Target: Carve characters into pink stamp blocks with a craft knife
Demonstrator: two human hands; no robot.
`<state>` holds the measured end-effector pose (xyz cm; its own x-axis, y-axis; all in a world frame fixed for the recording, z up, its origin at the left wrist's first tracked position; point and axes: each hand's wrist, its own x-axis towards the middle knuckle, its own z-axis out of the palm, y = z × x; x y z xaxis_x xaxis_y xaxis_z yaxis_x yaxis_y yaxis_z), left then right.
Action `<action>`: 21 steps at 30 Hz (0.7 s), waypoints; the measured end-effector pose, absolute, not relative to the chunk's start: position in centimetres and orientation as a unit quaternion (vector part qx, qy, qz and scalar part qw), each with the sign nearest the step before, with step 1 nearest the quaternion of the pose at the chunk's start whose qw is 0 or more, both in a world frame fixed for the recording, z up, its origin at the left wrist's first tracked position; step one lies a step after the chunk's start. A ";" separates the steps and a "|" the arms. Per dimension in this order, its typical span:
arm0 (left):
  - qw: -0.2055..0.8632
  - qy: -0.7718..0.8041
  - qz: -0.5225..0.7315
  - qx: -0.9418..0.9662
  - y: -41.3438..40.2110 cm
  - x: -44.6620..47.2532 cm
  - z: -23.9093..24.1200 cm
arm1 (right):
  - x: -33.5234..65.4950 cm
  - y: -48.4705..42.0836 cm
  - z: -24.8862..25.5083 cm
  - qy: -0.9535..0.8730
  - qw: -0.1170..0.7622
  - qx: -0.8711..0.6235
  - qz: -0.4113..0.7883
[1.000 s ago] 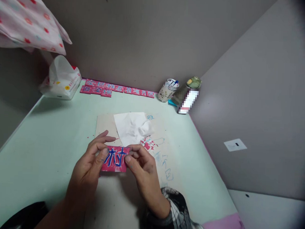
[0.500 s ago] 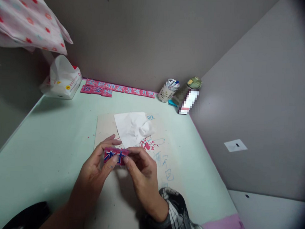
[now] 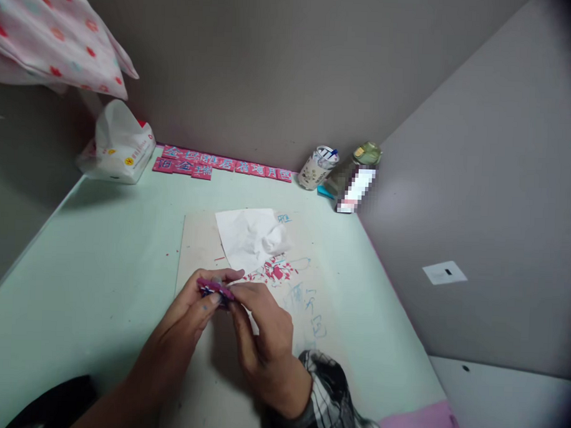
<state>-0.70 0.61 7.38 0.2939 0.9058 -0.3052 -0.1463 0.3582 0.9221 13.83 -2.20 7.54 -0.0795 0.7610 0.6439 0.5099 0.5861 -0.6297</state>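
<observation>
A small pinkish-red tile [image 3: 212, 287] with blue and white character strokes is tilted between my hands, its upper edge toward me and its face mostly out of sight. My left hand [image 3: 184, 313] is closed around its left side, thumb on the front. At the right end, the thumb and fingers of my right hand [image 3: 268, 335] pinch it. Beneath is a beige board [image 3: 307, 246] with blue pen marks. On that board, just beyond my fingers, lie a crumpled white tissue [image 3: 250, 234] and a scatter of red scraps [image 3: 278, 271].
Two rows of red tiles with pale blue characters [image 3: 226, 164] run along the back wall. A white tissue pack [image 3: 123, 152] stands at the left. At the back right are a pen cup [image 3: 314, 171], a green-lidded bottle [image 3: 367, 153] and a phone-like object with a pixelated face [image 3: 356, 188].
The tile has turned from facing me to edge-on, so its characters barely show. My right wrist has rotated and its fingers have shifted along the tile's right end.
</observation>
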 end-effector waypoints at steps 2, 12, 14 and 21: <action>0.681 0.463 0.389 0.414 0.8 -0.8 7.6 | 13.9 -2.3 7.3 -0.736 0.502 -0.438 0.121; 0.621 0.479 0.386 0.485 1.3 -1.6 6.7 | 14.0 -2.4 7.0 -0.749 0.483 -0.431 0.140; 0.637 0.470 0.387 0.473 1.3 -1.7 6.6 | 14.0 -2.3 7.4 -0.726 0.490 -0.444 0.188; 0.668 0.451 0.397 0.439 1.1 -1.7 6.5 | 13.9 -2.3 8.5 -0.624 0.523 -0.475 0.334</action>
<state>-1.71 1.07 6.52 0.2779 0.9261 -0.2553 -0.1339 0.3005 0.9443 13.87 -2.26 8.46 -0.0025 0.9420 0.3355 0.2432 0.3260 -0.9136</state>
